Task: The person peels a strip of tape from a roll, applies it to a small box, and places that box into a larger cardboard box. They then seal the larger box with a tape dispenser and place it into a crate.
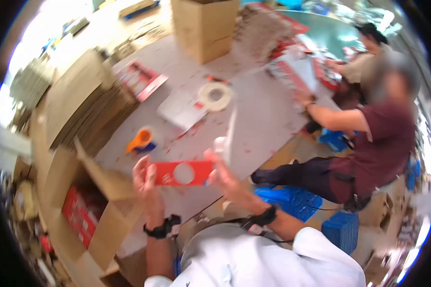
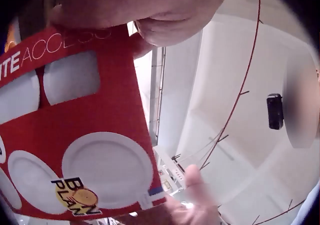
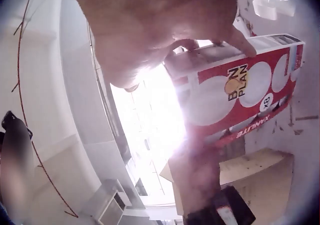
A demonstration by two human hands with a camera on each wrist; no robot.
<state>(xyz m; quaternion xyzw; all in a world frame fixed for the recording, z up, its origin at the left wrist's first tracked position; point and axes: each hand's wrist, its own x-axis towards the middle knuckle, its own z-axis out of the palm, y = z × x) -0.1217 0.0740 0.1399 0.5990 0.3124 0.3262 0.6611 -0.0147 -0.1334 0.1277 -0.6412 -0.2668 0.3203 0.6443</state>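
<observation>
White shirt closest; my left hand and right hand, fingers partly curled, grip opposite ends of red box, held above near side of table, right of open carton, tape roll beyond.

The head view is bright, bleached white along its upper left, with strong fisheye bending, black corners and bluish fringes at the rim. Softness blurs the cardboard stack, and a grey smear covers a head at right. In the right wrist view, white glare, perhaps a lamp or window, burns out the centre, hazing the red box. The left wrist view is dimmer; print reads sharply, while the right hand blurs at lower centre.
</observation>
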